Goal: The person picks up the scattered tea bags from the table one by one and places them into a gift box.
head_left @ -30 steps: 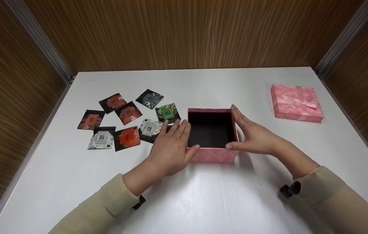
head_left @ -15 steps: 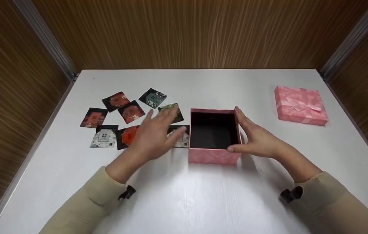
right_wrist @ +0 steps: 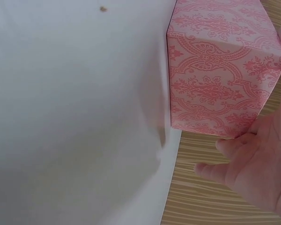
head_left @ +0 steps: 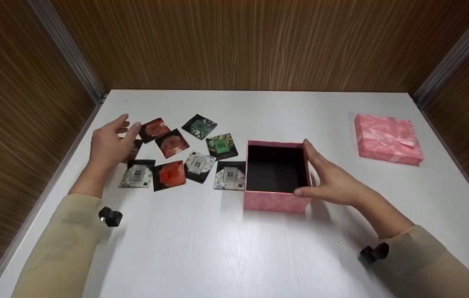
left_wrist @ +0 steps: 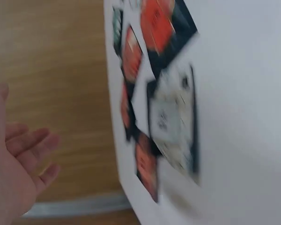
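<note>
My left hand (head_left: 112, 142) is raised at the far left of the packets, fingers loosely bent and holding nothing. Beneath it a red and black square packet (head_left: 134, 151) is partly hidden. Close by lie a white packet (head_left: 137, 174) and another red packet (head_left: 154, 129). In the left wrist view the packets are blurred. My right hand (head_left: 336, 182) holds the right side of a pink patterned box (head_left: 276, 201), thumb at its front rim and fingers toward the back corner. The box stands lidless, its black inside showing. In the right wrist view, some fingers (right_wrist: 213, 172) extend past the box.
A pink lid (head_left: 388, 138) with a bow lies at the back right. More flat packets, such as a green one (head_left: 222, 145) and an orange one (head_left: 169, 174), are spread left of the box. One white packet (head_left: 229, 175) meets its left wall. Wood-grain panels (head_left: 234, 45) enclose the white table.
My left hand has left the box's left side and moved left across the packets, uncovering the white ones near the box. My right hand stays on the box. The view has shifted slightly.
</note>
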Demonstrator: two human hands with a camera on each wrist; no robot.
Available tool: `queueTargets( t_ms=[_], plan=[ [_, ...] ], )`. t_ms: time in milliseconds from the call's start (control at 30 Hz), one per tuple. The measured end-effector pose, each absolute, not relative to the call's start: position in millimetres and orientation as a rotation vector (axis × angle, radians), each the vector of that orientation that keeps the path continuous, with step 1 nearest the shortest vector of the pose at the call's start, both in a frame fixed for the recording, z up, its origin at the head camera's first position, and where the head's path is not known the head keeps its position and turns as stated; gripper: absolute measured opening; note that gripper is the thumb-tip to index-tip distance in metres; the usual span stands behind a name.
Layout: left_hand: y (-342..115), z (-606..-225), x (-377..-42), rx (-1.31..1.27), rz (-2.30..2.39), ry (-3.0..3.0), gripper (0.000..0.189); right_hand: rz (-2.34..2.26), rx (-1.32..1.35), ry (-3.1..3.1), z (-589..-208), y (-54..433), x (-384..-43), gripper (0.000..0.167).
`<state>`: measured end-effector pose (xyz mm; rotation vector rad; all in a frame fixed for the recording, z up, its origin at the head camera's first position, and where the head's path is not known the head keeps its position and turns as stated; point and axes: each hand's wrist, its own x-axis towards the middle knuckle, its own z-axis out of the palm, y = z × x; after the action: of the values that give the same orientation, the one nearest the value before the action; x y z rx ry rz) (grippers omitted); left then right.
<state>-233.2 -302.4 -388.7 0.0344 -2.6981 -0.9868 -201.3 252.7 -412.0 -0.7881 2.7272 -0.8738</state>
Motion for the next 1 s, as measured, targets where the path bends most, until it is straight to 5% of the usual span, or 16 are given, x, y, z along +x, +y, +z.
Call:
queueTargets(
  t_ms=[367, 1000],
  plan=[
    [-361, -432, -237, 0.241, -1.345, -2.838, 0.086, -0.892, -0.796, 2.728, -414, 253, -201, 0.130],
    [-369, -460, -248, 0.214, -1.129, -2.914, 0.073, -0.926, -0.788, 2.720, -412, 253, -199, 0.129]
  ],
)
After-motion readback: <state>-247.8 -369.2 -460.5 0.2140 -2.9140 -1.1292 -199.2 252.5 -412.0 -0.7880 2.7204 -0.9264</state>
